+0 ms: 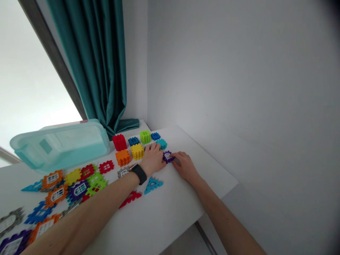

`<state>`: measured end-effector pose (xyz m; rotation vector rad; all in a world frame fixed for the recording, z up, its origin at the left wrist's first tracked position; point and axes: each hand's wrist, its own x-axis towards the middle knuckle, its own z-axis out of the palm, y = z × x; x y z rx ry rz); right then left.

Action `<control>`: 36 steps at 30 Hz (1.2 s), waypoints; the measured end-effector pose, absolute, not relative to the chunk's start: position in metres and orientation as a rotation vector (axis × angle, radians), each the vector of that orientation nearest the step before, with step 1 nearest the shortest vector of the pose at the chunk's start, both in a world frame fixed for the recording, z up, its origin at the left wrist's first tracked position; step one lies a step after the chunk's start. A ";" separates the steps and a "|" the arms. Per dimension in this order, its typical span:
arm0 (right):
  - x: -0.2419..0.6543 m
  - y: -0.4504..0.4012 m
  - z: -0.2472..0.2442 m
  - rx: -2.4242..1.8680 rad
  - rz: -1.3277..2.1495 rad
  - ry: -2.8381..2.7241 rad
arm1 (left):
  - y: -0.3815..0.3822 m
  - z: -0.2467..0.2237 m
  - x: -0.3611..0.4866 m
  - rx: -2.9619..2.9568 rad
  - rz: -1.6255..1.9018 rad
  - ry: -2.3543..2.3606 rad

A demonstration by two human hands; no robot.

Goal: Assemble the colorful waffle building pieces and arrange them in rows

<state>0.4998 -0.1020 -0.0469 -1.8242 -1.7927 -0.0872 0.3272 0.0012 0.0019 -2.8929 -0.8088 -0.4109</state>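
White worktop (pixel 159 226) beneath me; a purple waffle block (pixel 168 156) sits between my hands. My right hand (pixel 186 167), fingers pressed together, touches it at three o'clock; my left hand (pixel 152 159), fingers spread, lies just beside it at nine o'clock.

- Left hand (pixel 152 159) beside a yellow waffle-block cube (pixel 137 151)
- Right hand (pixel 186 167) touching a purple window-panel block (pixel 168 156), which sits between both hands
- Teal plastic bin (pixel 60 144) tilted on the white worktop (pixel 170 212), left of the blocks
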 end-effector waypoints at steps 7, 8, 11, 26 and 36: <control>0.501 -0.104 -0.048 -1.801 -0.070 -1.763 | -0.001 0.005 0.325 -2.885 -0.417 -0.799; 0.501 -0.105 -0.048 -1.790 -0.078 -1.758 | -0.001 0.006 0.325 -2.881 -0.423 -0.795; 0.500 -0.108 -0.048 -1.755 -0.119 -1.759 | -0.003 0.008 0.324 -2.869 -0.434 -0.787; 0.477 -0.118 -0.034 -1.689 -0.224 -1.855 | -0.007 0.034 0.297 -2.927 -0.464 -0.765; 0.448 -0.101 -0.025 -1.630 -0.246 -1.888 | -0.002 0.050 0.248 -2.900 -0.436 -0.811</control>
